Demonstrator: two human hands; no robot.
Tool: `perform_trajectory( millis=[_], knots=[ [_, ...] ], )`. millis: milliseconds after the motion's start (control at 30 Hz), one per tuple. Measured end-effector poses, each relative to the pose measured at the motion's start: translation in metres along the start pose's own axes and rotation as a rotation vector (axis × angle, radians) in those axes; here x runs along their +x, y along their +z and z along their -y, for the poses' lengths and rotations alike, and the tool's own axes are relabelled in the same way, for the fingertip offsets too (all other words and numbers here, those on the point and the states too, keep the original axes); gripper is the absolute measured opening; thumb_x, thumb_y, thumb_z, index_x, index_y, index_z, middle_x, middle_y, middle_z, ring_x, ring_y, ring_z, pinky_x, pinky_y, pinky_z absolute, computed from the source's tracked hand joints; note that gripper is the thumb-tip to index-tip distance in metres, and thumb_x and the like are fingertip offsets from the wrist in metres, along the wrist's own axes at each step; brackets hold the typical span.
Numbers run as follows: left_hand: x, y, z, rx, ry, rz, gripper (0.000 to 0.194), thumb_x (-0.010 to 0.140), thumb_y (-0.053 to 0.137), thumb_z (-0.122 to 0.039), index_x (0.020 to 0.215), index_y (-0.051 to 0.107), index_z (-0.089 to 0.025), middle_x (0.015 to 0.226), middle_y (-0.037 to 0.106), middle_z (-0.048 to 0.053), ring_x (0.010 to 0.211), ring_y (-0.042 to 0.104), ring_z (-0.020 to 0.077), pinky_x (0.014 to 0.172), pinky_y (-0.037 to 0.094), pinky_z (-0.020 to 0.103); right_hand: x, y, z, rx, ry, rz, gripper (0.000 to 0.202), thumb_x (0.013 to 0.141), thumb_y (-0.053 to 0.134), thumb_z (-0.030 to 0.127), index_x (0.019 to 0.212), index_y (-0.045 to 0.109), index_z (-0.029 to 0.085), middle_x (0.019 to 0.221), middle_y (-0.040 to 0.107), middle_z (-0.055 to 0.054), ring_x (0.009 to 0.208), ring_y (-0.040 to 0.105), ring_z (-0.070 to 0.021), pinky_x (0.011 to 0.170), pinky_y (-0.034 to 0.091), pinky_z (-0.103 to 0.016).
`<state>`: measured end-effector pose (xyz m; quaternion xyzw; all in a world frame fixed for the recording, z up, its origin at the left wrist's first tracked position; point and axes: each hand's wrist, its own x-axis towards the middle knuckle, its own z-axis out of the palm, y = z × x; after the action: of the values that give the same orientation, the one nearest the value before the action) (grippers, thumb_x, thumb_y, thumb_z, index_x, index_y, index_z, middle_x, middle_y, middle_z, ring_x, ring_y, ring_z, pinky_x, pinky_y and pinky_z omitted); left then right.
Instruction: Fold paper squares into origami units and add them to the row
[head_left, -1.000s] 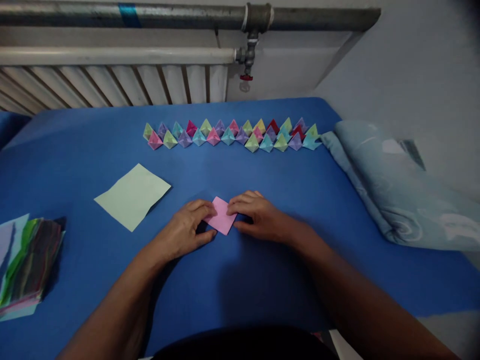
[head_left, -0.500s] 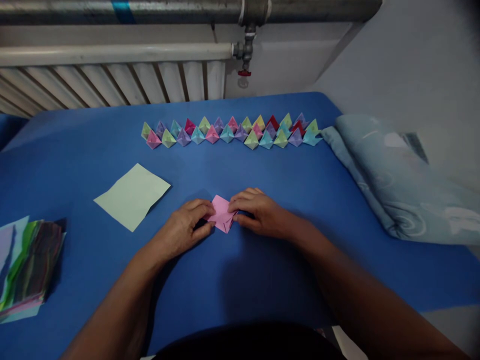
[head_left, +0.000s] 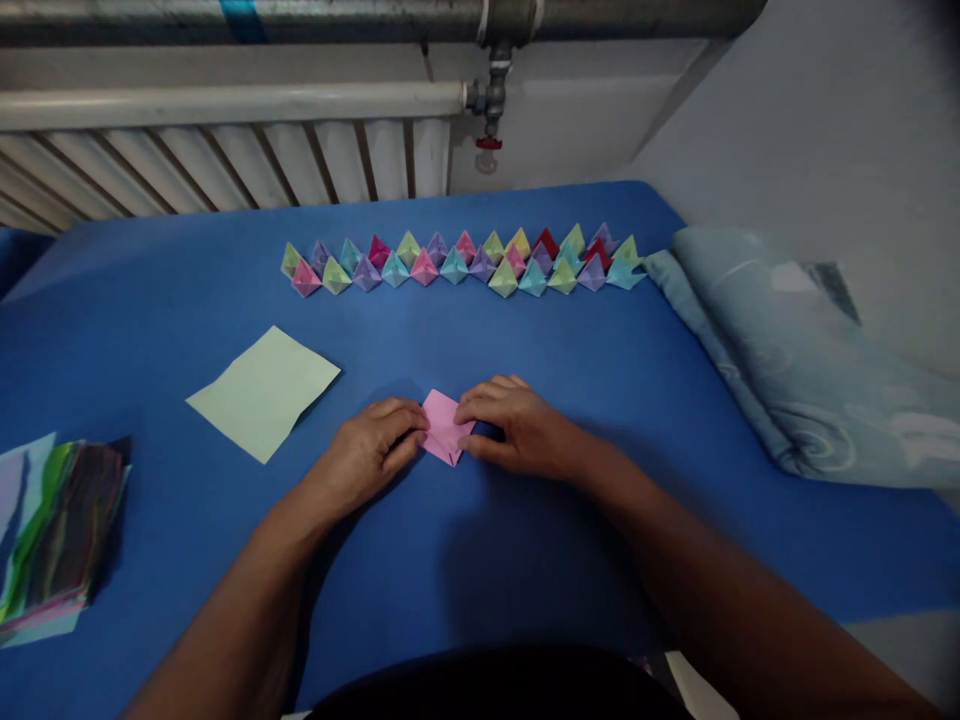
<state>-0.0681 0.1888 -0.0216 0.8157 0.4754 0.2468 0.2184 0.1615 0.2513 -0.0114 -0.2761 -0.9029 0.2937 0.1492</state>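
Observation:
A small folded pink paper (head_left: 444, 425) lies on the blue surface, one corner pointing away from me. My left hand (head_left: 373, 447) grips its left corner between thumb and fingers. On the other side, my right hand (head_left: 517, 428) has its fingers on the right edge, with the thumb at the lower right. Fine creases and a small slit show near the paper's lower corner. To the left of my hands lies a flat pale green sheet (head_left: 264, 394).
Several colourful folded paper pieces (head_left: 454, 266) stand in staggered rows towards the back. A stack of coloured paper (head_left: 64, 535) sits at the far left. At the right lies a folded light blue cloth (head_left: 780, 370). A radiator (head_left: 225, 165) is behind the blue surface (head_left: 585, 560).
My left thumb has shifted up onto the pink paper's left corner. The right thumb has moved slightly inward and down. The flap at the paper's lower right now lies flatter.

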Motion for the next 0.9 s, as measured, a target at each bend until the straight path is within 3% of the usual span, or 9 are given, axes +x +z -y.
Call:
perform_trajectory(
  millis=[167, 433, 900],
  knots=[
    [0.000, 0.002, 0.001, 0.007, -0.004, -0.019, 0.016, 0.094, 0.047, -0.019, 0.094, 0.062, -0.018, 0.099, 0.067, 0.006, 0.092, 0.064, 0.0153, 0.083, 0.052, 0.029, 0.000, 0.002, 0.001, -0.005, -0.004, -0.013, 0.022, 0.081, 0.069, 0.033, 0.098, 0.067, 0.019, 0.100, 0.068, -0.005, 0.093, 0.057, -0.0198, 0.084, 0.035, -0.035],
    [-0.002, 0.004, -0.002, 0.074, -0.055, -0.040, 0.009, 0.088, 0.054, -0.018, 0.093, 0.062, -0.016, 0.100, 0.065, 0.007, 0.093, 0.062, 0.0180, 0.082, 0.052, 0.032, 0.002, 0.011, -0.004, -0.081, 0.030, -0.050, 0.012, 0.085, 0.057, 0.015, 0.091, 0.066, 0.021, 0.098, 0.067, -0.004, 0.091, 0.057, -0.0183, 0.082, 0.034, -0.034],
    [-0.003, 0.005, -0.001, 0.151, -0.153, -0.032, 0.018, 0.094, 0.049, -0.025, 0.086, 0.063, -0.016, 0.096, 0.063, 0.007, 0.086, 0.060, 0.0184, 0.078, 0.051, 0.034, 0.004, 0.013, -0.001, -0.050, 0.177, -0.117, 0.013, 0.086, 0.055, 0.013, 0.075, 0.059, 0.018, 0.109, 0.065, -0.009, 0.105, 0.058, -0.0217, 0.091, 0.040, -0.040]
  ],
)
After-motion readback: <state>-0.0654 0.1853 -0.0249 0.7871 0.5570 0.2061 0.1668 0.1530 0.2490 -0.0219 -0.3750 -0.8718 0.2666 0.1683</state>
